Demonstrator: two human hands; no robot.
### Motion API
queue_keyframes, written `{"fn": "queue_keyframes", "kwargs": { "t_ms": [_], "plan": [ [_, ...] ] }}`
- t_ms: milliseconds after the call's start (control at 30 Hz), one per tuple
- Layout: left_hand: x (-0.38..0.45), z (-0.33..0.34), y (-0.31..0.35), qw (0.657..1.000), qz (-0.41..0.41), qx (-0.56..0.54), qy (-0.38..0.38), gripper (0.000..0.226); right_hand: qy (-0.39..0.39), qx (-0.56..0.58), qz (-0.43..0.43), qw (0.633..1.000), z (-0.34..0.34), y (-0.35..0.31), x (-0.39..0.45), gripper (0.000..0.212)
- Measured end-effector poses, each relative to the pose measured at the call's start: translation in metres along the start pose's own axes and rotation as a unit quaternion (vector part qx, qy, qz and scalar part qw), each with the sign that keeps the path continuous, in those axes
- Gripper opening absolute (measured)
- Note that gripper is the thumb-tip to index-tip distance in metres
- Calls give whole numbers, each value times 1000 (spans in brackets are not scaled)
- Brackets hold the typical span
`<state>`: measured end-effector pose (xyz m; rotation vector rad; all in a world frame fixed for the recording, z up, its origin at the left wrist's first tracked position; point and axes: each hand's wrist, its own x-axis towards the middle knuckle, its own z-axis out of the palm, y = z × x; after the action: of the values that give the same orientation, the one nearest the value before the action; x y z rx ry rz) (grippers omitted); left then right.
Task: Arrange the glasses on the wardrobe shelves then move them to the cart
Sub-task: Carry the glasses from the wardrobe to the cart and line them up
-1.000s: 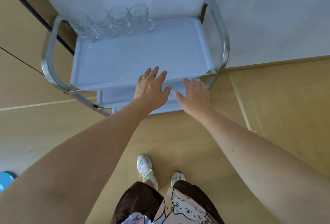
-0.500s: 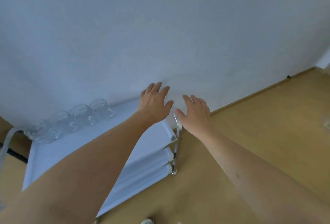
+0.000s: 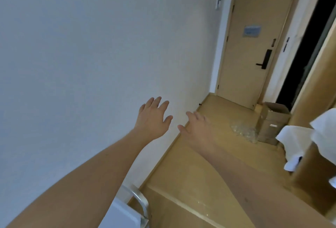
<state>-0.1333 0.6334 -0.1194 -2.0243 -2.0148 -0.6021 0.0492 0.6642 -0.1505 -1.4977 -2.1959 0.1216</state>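
Clear glasses (image 3: 243,131) sit in a loose cluster on the wood floor (image 3: 196,169), just beside a cardboard box (image 3: 272,120) and on the near side of it. That box is the landmark here. Past it stands a closed door (image 3: 254,46); to its right, white bedding (image 3: 309,136) over a wooden frame. Well short of the box, at the bottom edge of the view, only a corner of the cart (image 3: 127,215) shows, a white tray and a steel handle.

Risks, as I judge them:
- Glasses are low and see-through on a pale floor. A foot coming toward the box could clip the cluster and scatter or break them.
- They stand close together. Lifting one may knock its neighbour.
- Cart sits right under the left forearm and mostly out of sight. A careless swing could bump it; whatever is on its tray is not visible now.
- View is tilted and blurred, so the number of glasses by the box cannot be told.

Grip: left hand (image 3: 152,118) is held up in front of the white wall (image 3: 81,64), fingers spread wide and fairly straight, holding nothing and touching nothing. Right hand (image 3: 196,126) reaches toward the box, fingers loose and parted, empty, well apart from the glasses. No wardrobe shelves in view.
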Motion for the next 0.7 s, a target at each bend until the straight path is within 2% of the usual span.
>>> {"fn": "queue_keyframes", "kwargs": {
  "t_ms": [267,700],
  "plan": [
    [60,4,75,989,61,-138,2,62,100,-48,107,988,-71,53,-6,62],
    [143,56,247,955,195,-221,-8,62,153,-105,220,958,-139,200,-5,65]
  ]
}}
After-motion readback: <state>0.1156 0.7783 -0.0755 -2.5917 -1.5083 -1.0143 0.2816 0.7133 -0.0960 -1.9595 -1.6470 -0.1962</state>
